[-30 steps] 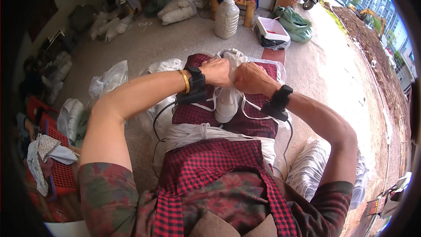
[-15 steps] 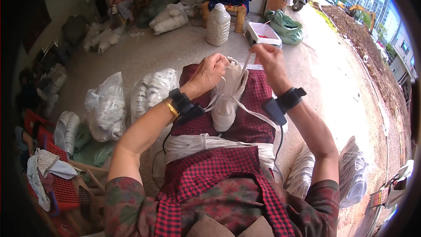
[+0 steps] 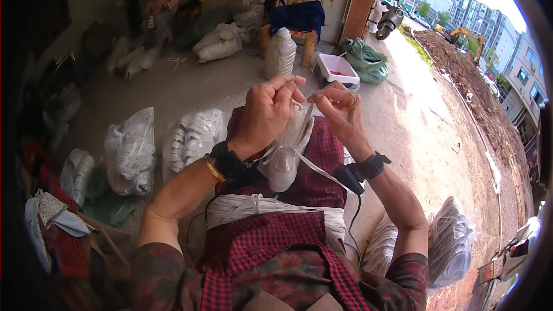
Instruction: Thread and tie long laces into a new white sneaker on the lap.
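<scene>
White and low-cut, the shoe [image 3: 283, 168] rests on the person's lap, toe toward the body, on a red-and-black checked apron [image 3: 262, 242]. The left hand [image 3: 266, 116] is raised over the left of the shoe's far end, its thumb and fingertips drawn together; whether anything is pinched there one cannot tell. The right hand [image 3: 344, 116], over the right of that same end, has thumb and forefinger closed on a white lace [image 3: 309, 113]. The two hands are close but apart. A loose strand [image 3: 324, 174] slants from the shoe toward the right wrist.

Nearer the body than the shoe, a tied bundle [image 3: 276, 204] of white cords lies across the lap. Left of the shoe, on the floor, are two clear bags of white goods, one closer [image 3: 194, 138] and one farther out [image 3: 131, 155]; farther left is a red basket [image 3: 68, 219] with cloths. Right of the shoe and nearer the body is another filled clear bag [image 3: 452, 247]. Beyond the shoe are a cloudy jug [image 3: 280, 55] and, to its right, a white box [image 3: 328, 65] and a green sack [image 3: 366, 60]. Well beyond the shoe, to the left, another person [image 3: 160, 6] sits.
</scene>
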{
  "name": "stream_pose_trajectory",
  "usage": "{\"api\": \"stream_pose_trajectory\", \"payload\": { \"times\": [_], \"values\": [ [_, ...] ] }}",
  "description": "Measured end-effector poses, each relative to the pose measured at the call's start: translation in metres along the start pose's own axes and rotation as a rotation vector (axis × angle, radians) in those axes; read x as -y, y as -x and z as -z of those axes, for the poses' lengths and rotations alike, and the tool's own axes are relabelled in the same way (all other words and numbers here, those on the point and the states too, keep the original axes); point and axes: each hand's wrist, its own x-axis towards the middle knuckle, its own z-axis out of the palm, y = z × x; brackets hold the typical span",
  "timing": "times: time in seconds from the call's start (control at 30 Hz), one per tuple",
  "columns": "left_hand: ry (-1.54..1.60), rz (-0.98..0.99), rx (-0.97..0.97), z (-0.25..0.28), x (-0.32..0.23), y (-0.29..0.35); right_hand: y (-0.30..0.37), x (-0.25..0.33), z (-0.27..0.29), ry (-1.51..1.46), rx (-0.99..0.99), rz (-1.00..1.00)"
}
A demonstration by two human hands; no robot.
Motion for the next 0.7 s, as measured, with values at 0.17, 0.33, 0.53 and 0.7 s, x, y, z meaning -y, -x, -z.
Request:
{"api": "stream_pose_trajectory", "payload": {
  "times": [0.17, 0.33, 0.53, 0.7],
  "values": [
    [0.303, 0.388, 0.209, -0.002, 0.018, 0.012, 0.001, 0.005, -0.001, 0.024, -0.072, -0.026],
    [0.569, 0.509, 0.229, -0.013, 0.021, 0.009, 0.006, 0.009, -0.006, -0.055, -0.080, -0.054],
    [0.241, 0.347, 0.302, 0.011, -0.016, -0.006, 0.007, -0.003, -0.005, -0.264, 0.114, -0.109],
    [0.274, -0.074, 0.292, 0.067, -0.137, -0.087, 0.037, -0.042, 0.004, -0.062, 0.334, -0.192]
  ]
}}
